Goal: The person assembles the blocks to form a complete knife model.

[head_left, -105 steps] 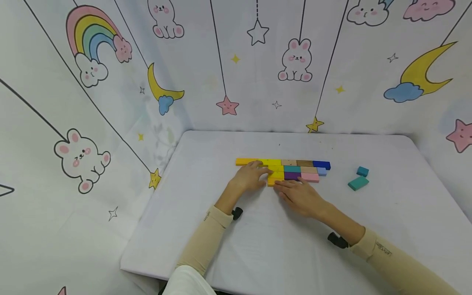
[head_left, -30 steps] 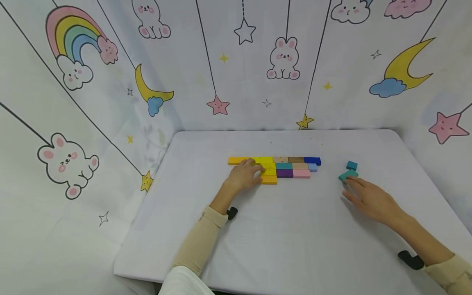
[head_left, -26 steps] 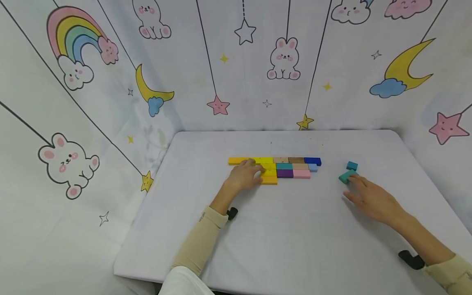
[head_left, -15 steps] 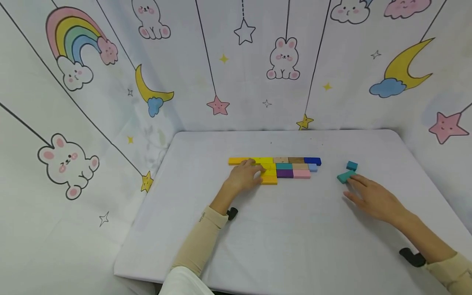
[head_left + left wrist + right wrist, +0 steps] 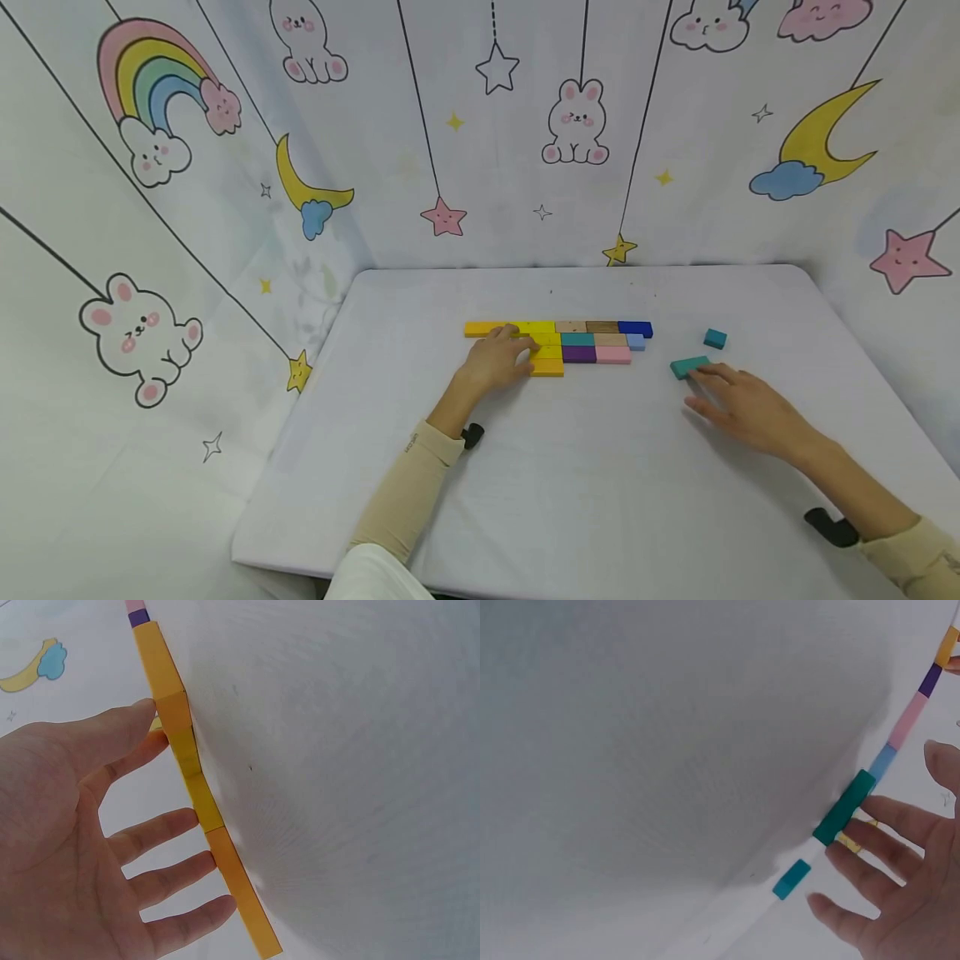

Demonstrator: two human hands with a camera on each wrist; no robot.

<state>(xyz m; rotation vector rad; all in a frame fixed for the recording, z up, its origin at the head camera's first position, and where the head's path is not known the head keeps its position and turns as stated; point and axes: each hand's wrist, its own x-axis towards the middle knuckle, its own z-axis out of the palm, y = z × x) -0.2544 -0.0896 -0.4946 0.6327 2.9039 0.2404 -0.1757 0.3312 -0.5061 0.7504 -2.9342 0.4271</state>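
My left hand (image 5: pixel 491 358) lies against the left ends of the block rows. In the left wrist view its fingers are extended, fingertips touching the yellow block (image 5: pixel 208 802) and the orange block (image 5: pixel 244 892); the thumb touches a nearer orange block (image 5: pixel 159 660). To the right, my right hand (image 5: pixel 757 408) rests its straight fingertips on the long green block (image 5: pixel 688 367), which lies flat on the table. The right wrist view shows those fingers along one side of it, thumb apart. A small teal block (image 5: pixel 715 338) lies just behind, untouched.
Stepped rows of blocks lie between the hands, among them a purple block (image 5: pixel 579 354), a pink block (image 5: pixel 613 355), a light blue block (image 5: pixel 636 342) and a dark blue block (image 5: pixel 634 328). White cloth covers the table (image 5: pixel 585 483); a patterned curtain (image 5: pixel 510 183) hangs behind.
My right hand has left the block rows for the green block, which has slid left and slightly nearer, away from the small teal block. My left hand has stayed at the rows.
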